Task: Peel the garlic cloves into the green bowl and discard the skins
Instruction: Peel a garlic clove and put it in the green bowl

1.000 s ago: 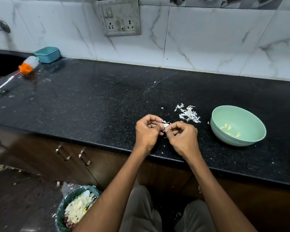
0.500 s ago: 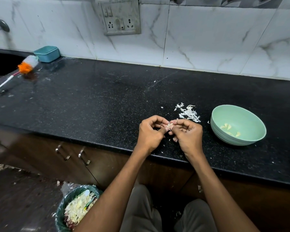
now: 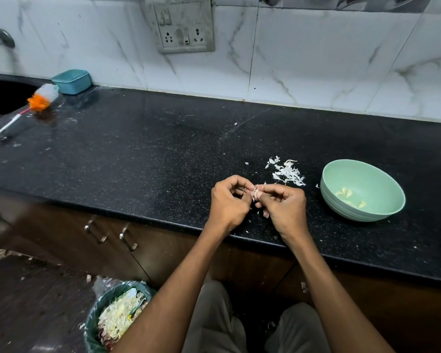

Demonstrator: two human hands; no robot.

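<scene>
Black speckled counter (image 3: 143,159) runs under both hands at its near edge. Left hand (image 3: 229,202) and right hand (image 3: 284,208) meet fingertip to fingertip, each pinching one garlic clove (image 3: 256,193) between curled fingers. Small, light and firm, it should want steadying at its ends while the brittle, papery skin tears away. Beyond the right hand lie loose skins (image 3: 287,173); farther right, the green bowl (image 3: 382,207) holds peeled cloves.

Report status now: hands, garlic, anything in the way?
Left hand and right hand both pinch one garlic clove, half peeled. Green bowl holds a few peeled cloves. Loose skins on the counter; nothing in the way.
</scene>
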